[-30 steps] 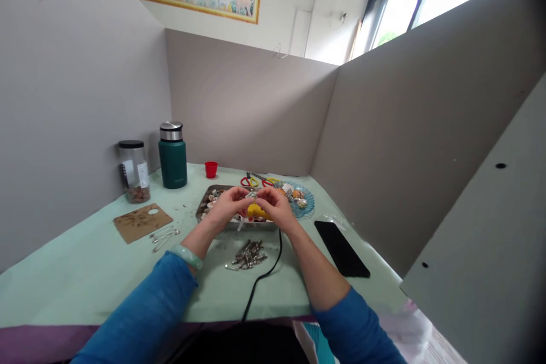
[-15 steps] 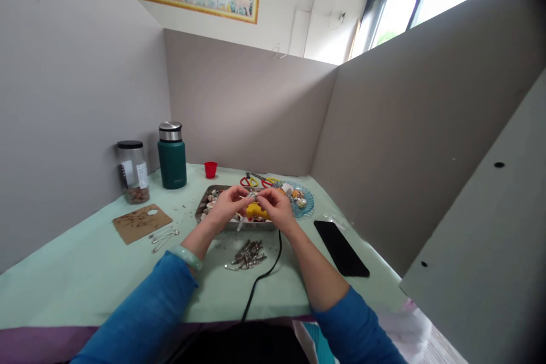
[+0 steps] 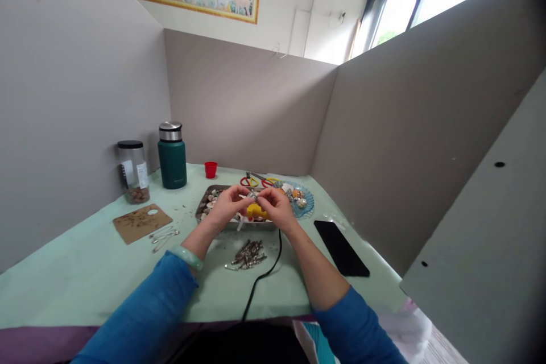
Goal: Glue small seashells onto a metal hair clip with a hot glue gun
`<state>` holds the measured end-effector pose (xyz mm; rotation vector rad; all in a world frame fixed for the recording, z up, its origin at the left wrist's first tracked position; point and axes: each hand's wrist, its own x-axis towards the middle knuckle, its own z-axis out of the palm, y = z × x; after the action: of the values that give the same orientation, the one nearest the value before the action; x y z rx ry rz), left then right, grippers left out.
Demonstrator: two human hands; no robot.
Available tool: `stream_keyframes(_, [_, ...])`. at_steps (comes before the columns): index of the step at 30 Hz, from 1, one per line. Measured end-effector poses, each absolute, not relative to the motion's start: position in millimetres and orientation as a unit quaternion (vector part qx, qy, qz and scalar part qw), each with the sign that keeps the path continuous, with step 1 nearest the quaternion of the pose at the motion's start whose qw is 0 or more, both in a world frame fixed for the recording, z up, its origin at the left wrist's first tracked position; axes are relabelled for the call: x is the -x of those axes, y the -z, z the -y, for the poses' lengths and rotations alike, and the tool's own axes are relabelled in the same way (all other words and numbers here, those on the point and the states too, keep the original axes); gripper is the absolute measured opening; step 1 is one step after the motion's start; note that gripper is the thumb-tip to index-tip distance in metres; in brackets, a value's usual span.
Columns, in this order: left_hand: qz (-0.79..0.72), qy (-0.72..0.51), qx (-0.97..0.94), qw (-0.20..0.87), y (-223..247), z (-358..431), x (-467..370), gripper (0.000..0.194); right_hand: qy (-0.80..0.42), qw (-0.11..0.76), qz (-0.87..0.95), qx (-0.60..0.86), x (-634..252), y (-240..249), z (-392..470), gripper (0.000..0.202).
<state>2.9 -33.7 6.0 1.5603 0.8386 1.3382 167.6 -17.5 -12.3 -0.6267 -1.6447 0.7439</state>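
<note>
My left hand (image 3: pixel 229 206) and my right hand (image 3: pixel 276 207) meet over a metal tray (image 3: pixel 256 227) filled with small shell-like pieces. Between their fingertips is a small shiny silvery piece (image 3: pixel 253 195), pinched from both sides; its exact kind is too small to make out. Just under the fingers sits a yellow tool (image 3: pixel 256 211), probably a glue gun, lying on the tray, with a whitish stick end (image 3: pixel 240 223) showing at the left. A black cord (image 3: pixel 260 277) runs from the tray to the table's front edge. Closer to me lies a pile of metal clips (image 3: pixel 247 255).
On the left stand a green bottle (image 3: pixel 172 164) and a clear jar (image 3: pixel 135 176), with brown cardboard (image 3: pixel 142 223) and several safety pins (image 3: pixel 162 236) nearby. A red cup (image 3: pixel 210 169), pliers (image 3: pixel 249 181), a blue plate (image 3: pixel 307 203) of shells and a black phone (image 3: pixel 341 249) surround the tray. Grey partitions (image 3: pixel 247 105) enclose the table.
</note>
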Motion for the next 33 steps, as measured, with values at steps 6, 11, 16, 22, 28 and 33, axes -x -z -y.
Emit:
stream_keyframes(6, [-0.335,-0.546,-0.645,0.416,-4.2,31.2,-2.8,0.035,-0.352,0.562,0.698,0.273,-164.5,6.5,24.4,0.018])
stream_keyframes(11, [-0.337,-0.542,-0.652,0.41,-0.3,27.1,-1.3,0.034,-0.353,0.56,0.695,0.28,-164.3,5.8,25.7,0.019])
stream_keyframes(16, [-0.321,-0.55,-0.644,0.425,2.8,23.9,-1.0,0.033,-0.371,0.558,0.687,0.281,-164.5,6.2,25.3,0.019])
stream_keyframes(22, [-0.307,-0.563,-0.622,0.449,0.4,27.0,-2.8,0.035,-0.376,0.557,0.686,0.28,-163.3,6.7,26.5,0.02])
stream_keyframes(28, [-0.293,-0.566,-0.611,0.47,-2.6,30.6,-3.0,0.037,-0.373,0.568,0.687,0.258,-162.2,8.3,26.4,0.024])
stream_keyframes(33, [-0.278,-0.562,-0.611,0.483,-5.4,33.8,-3.6,0.036,-0.361,0.574,0.687,0.261,-163.2,9.9,23.8,0.025])
